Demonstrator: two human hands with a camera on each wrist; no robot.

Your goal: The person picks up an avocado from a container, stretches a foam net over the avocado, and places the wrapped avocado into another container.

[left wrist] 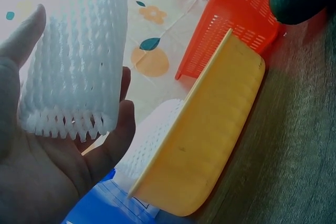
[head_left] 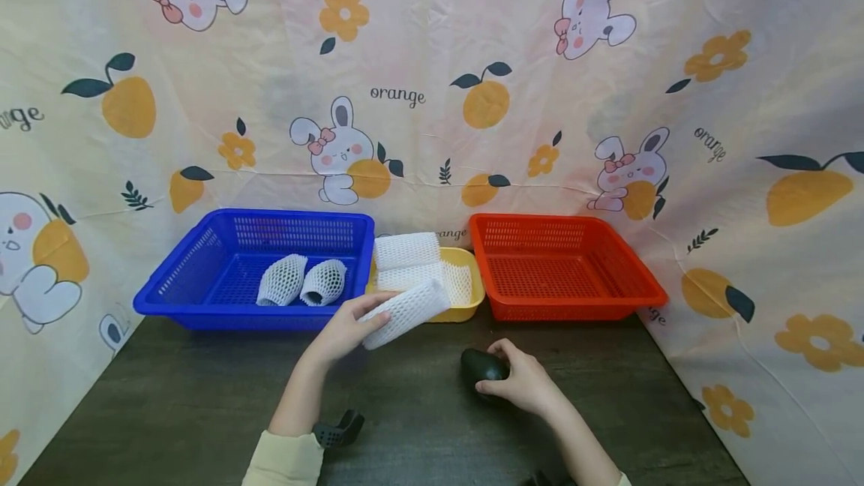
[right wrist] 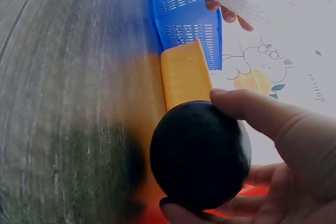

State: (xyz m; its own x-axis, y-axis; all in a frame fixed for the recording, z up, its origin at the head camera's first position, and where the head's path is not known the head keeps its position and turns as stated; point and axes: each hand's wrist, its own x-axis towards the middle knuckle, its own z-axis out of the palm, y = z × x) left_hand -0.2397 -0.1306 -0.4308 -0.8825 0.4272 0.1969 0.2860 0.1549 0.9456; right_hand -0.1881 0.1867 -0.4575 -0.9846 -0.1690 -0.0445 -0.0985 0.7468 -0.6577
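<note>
My left hand (head_left: 351,327) holds a white foam net sleeve (head_left: 409,312) in front of the yellow basket, thumb on one side and fingers on the other. In the left wrist view the sleeve (left wrist: 76,56) shows its toothed open end and looks unfilled. My right hand (head_left: 523,379) grips a dark green avocado (head_left: 483,367) just above the table, right of the sleeve and apart from it. Seen from the right wrist, the avocado's rounded end (right wrist: 199,156) faces the camera, with thumb and fingers round its side.
A blue basket (head_left: 243,318) at the left holds two foam-net bundles (head_left: 282,280); their contents are hidden. More foam sleeves (head_left: 407,252) lie in a small yellow basket (head_left: 466,313) at the middle. A red basket (head_left: 560,311) stands at the right. Behind hangs a printed cloth (head_left: 418,141).
</note>
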